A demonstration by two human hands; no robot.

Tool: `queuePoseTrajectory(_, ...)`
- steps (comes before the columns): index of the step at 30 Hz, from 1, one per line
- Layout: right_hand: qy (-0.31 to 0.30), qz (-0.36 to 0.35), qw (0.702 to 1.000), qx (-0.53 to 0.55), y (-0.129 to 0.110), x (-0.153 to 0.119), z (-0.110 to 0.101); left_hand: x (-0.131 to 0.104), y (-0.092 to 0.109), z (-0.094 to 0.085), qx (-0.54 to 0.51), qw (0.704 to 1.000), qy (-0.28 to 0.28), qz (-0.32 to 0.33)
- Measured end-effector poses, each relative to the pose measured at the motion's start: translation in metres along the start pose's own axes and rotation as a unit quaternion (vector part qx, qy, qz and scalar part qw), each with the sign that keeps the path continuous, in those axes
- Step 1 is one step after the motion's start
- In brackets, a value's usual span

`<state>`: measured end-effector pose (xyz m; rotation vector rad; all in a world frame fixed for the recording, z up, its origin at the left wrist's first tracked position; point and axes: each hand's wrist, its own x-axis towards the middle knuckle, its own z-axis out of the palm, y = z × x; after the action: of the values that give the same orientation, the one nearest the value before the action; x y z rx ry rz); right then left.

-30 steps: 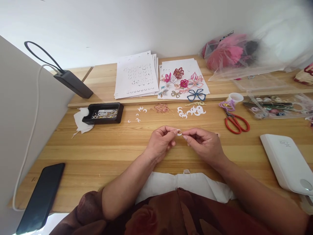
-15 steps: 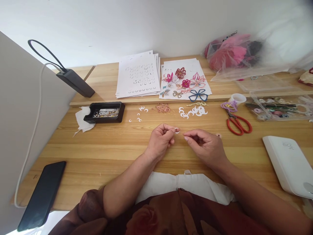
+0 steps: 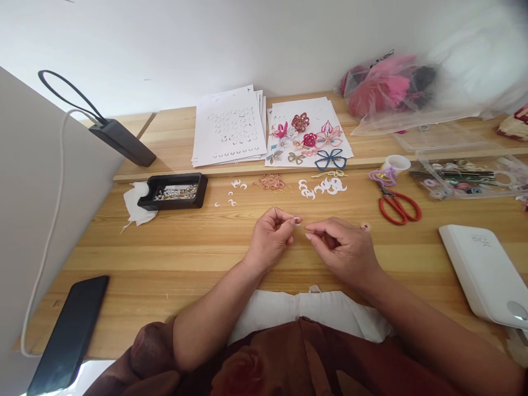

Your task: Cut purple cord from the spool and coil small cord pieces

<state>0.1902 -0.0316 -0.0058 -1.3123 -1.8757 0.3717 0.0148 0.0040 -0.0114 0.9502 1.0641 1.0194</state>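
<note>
The wooden table [image 3: 165, 247] is stretching out beneath both hands, and beyond the right hand a clear plastic bag [image 3: 381, 102] is bulging, its folds blurring whatever dark stuff is sitting behind the pink. Out to the right of that same hand, a white device [image 3: 474, 275] is lying close to the frame's edge, its display hard to read. Now the hands: the left hand [image 3: 268, 242] is clamping thumb and forefinger together on a white crescent [image 3: 297, 221], and those fingertips are hiding one end of it. Just beside it, the right hand [image 3: 346, 247] is holding thumb and forefinger close together; I'm not able to tell whether anything thin is sitting between them. Beyond the right hand, red-handled pliers [image 3: 388, 194] are resting with their tips disappearing under purple thread [image 3: 381, 176]. Ahead of both hands, loose white crescents [image 3: 329, 185] are overlapping, defying a count. Near the right knuckles, a small beige ring [image 3: 362, 226] is peeking out, partly covered.
</note>
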Motion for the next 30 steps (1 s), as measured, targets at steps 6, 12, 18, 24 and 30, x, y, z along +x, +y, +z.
queuePoseTrajectory(6,-0.001,-0.029,1.0,0.002,-0.001,0.001,-0.002,0.0,-0.007,-0.003,0.098,0.993,-0.03,0.057)
queuePoseTrajectory(12,0.026,0.009,0.999,0.029,0.0,0.006,-0.007,-0.005,-0.004,-0.003,0.158,0.984,-0.065,0.042)
queuePoseTrajectory(18,0.024,0.15,0.977,0.151,0.014,0.011,-0.006,-0.007,0.006,-0.001,0.108,0.986,-0.124,-0.004)
queuePoseTrajectory(24,-0.015,0.271,0.906,0.326,0.019,0.017,-0.004,-0.005,0.006,-0.004,0.032,0.989,-0.135,-0.058)
queuePoseTrajectory(30,-0.039,0.282,0.902,0.325,0.015,0.014,-0.003,-0.004,0.004,-0.003,-0.036,0.992,-0.102,-0.059)
